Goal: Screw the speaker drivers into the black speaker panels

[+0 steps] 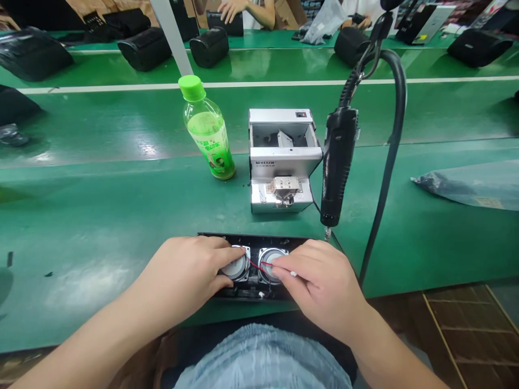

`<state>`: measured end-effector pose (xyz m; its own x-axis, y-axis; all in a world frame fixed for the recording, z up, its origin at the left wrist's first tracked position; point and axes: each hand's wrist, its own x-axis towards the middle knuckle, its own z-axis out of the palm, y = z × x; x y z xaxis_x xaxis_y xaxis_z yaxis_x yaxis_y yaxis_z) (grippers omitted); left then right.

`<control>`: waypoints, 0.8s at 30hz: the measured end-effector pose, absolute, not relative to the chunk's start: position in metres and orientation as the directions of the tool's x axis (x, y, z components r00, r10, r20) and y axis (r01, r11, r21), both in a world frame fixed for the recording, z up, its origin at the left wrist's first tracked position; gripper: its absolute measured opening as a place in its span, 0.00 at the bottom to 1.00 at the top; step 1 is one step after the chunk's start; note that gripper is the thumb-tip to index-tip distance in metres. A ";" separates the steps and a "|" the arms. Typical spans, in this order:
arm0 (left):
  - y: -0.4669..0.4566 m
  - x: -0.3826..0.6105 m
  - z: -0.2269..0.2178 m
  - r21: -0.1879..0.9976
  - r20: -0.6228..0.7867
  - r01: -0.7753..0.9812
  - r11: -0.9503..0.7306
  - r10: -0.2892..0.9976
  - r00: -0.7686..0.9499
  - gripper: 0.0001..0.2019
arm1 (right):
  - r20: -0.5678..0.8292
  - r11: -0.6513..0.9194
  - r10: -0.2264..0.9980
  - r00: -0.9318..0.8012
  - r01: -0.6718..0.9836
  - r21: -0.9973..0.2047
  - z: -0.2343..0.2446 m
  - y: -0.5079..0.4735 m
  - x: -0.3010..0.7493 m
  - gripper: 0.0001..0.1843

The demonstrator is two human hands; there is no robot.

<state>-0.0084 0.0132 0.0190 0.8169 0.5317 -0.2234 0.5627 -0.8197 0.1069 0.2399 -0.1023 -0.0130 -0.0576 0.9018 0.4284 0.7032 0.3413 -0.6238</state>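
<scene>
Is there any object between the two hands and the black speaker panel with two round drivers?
Nothing visible. The left hand rests on the speaker panel at its left driver; the right hand holds the red wire at the right driver.

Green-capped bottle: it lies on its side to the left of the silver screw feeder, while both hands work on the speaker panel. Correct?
Not quite. The head view shows the green-capped bottle standing upright, not lying on its side. It is left of the silver screw feeder, and the left hand and right hand are on the speaker panel.
</scene>
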 end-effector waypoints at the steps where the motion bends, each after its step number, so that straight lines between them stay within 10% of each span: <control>1: 0.013 -0.009 0.018 0.113 -0.214 0.553 -0.825 0.524 0.825 0.25 | 0.427 0.340 0.902 -0.056 0.702 -0.626 -0.013 -0.102 0.240 0.06; 24: 0.014 -0.013 0.014 0.110 -0.095 0.468 -0.877 0.460 0.883 0.23 | 0.370 0.305 0.927 -0.065 0.707 -0.638 -0.010 -0.101 0.239 0.05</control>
